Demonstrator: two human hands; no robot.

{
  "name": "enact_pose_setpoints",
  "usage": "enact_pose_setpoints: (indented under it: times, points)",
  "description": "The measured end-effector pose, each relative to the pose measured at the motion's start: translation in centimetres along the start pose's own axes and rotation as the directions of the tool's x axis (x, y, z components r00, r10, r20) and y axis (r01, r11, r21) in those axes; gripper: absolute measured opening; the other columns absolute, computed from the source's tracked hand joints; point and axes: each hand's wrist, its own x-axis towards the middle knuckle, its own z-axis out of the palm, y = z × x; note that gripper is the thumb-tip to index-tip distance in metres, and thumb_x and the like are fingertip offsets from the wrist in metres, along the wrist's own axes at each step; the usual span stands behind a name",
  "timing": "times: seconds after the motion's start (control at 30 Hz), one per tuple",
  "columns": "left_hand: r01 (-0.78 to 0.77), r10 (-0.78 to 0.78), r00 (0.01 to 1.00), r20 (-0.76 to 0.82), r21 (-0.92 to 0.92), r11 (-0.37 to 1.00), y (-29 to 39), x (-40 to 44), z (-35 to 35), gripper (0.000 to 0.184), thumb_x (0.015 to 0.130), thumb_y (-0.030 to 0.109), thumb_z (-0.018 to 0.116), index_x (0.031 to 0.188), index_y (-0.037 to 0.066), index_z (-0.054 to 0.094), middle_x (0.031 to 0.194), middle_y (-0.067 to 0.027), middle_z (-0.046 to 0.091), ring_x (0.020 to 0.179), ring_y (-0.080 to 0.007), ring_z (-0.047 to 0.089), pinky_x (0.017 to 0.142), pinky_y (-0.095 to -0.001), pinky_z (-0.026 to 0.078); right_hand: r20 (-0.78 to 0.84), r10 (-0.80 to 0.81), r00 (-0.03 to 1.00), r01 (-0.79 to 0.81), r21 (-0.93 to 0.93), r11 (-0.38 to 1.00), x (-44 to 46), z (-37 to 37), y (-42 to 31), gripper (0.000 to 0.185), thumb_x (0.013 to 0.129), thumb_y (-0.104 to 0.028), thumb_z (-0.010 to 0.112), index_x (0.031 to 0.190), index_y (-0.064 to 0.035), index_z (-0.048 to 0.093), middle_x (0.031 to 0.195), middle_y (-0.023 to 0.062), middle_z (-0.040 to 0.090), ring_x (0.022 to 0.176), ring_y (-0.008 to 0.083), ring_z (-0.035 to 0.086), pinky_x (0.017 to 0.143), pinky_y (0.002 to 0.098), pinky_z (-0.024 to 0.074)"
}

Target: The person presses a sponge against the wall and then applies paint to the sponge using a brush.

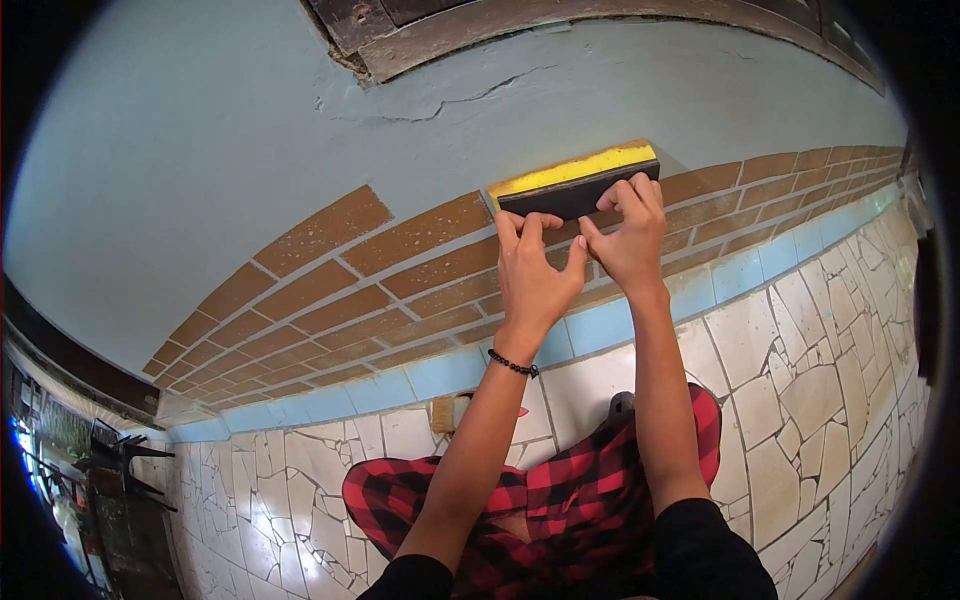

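Note:
A long yellow sponge block (572, 175) with a black backing is held against the wall, and brown paint marks its far edge. My left hand (535, 275) grips the backing near its left end, fingers bent over the lower edge. Closer to the right end, my right hand (632, 240) pinches the same backing with curled fingers, its thumb near the lower edge. Around the block, brown painted bricks (425, 235) cover the lower wall in rows with grey lines between them. Some of the bricks behind my hands are hidden.
Above the bricks, the grey-blue wall (230, 110) has a crack under a worn wooden frame (480, 40). Light blue tiles (445, 373) run along its foot. Something like a paintbrush (443, 414) lies on the mosaic floor (270, 510), partly behind my left forearm. Dark furniture (125, 460) stands far left.

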Motion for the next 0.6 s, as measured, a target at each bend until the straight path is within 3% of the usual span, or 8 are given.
enact_pose_setpoints:
  times: [0.13, 0.33, 0.43, 0.53, 0.6]
  points:
    - [0.034, -0.033, 0.999, 0.009, -0.038, 0.999, 0.1, 0.1, 0.1, 0.034, 0.088, 0.026, 0.083, 0.109, 0.003, 0.07, 0.107, -0.0134, 0.048, 0.091, -0.0335, 0.062, 0.079, -0.0464, 0.054, 0.053, -0.038, 0.998, 0.034, 0.064, 0.997, 0.5, -0.9, 0.0, 0.033, 0.068, -0.009, 0.092, 0.08, -0.005, 0.062, 0.086, 0.0076, 0.054, 0.084, 0.0262, 0.054, 0.073, 0.0392, 0.0477]
    - [0.197, -0.189, 0.972, 0.139, -0.046, 0.979, 1.7, 0.6, -1.3, 0.036, 0.088, 0.028, 0.083, 0.112, 0.005, 0.07, 0.11, -0.013, 0.051, 0.081, -0.0324, 0.068, 0.072, -0.0473, 0.056, 0.051, 0.029, 0.998, -0.032, 0.061, 0.998, 0.9, 0.5, 0.8, 0.034, 0.072, -0.016, 0.095, 0.08, -0.0059, 0.063, 0.088, 0.0074, 0.057, 0.086, 0.0289, 0.053, 0.078, 0.0426, 0.0465]
    - [0.022, -0.029, 0.997, 0.073, 0.094, 0.995, 1.0, 0.4, -1.1, 0.038, 0.089, 0.028, 0.083, 0.118, 0.005, 0.073, 0.114, -0.0105, 0.053, 0.066, -0.0204, 0.067, 0.066, -0.0369, 0.055, 0.043, 0.035, 0.998, -0.037, 0.041, 0.998, 0.9, 0.9, 0.8, 0.035, 0.073, -0.017, 0.096, 0.08, -0.0058, 0.063, 0.088, 0.007, 0.057, 0.087, 0.029, 0.054, 0.078, 0.0425, 0.0467]
    - [0.116, -0.118, 0.984, 0.132, 0.018, 0.993, 1.8, 0.3, -1.4, 0.039, 0.089, 0.025, 0.082, 0.12, 0.004, 0.072, 0.116, -0.0113, 0.054, 0.072, -0.0198, 0.07, 0.064, -0.0362, 0.055, 0.045, 0.059, 0.997, -0.062, 0.048, 0.997, 1.2, 1.2, 0.9, 0.034, 0.073, -0.017, 0.096, 0.079, -0.0057, 0.064, 0.088, 0.0069, 0.058, 0.087, 0.0287, 0.055, 0.078, 0.0423, 0.047]
    - [0.055, -0.053, 0.997, 0.064, -0.038, 0.998, 1.1, 0.3, -0.7, 0.036, 0.09, 0.02, 0.082, 0.119, 0.003, 0.072, 0.115, -0.0114, 0.054, 0.075, -0.0187, 0.07, 0.063, -0.0337, 0.057, 0.049, 0.076, 0.996, -0.079, 0.062, 0.995, 1.2, 1.2, 0.8, 0.034, 0.073, -0.017, 0.096, 0.078, -0.0057, 0.064, 0.087, 0.0067, 0.058, 0.087, 0.0285, 0.055, 0.078, 0.042, 0.0472]
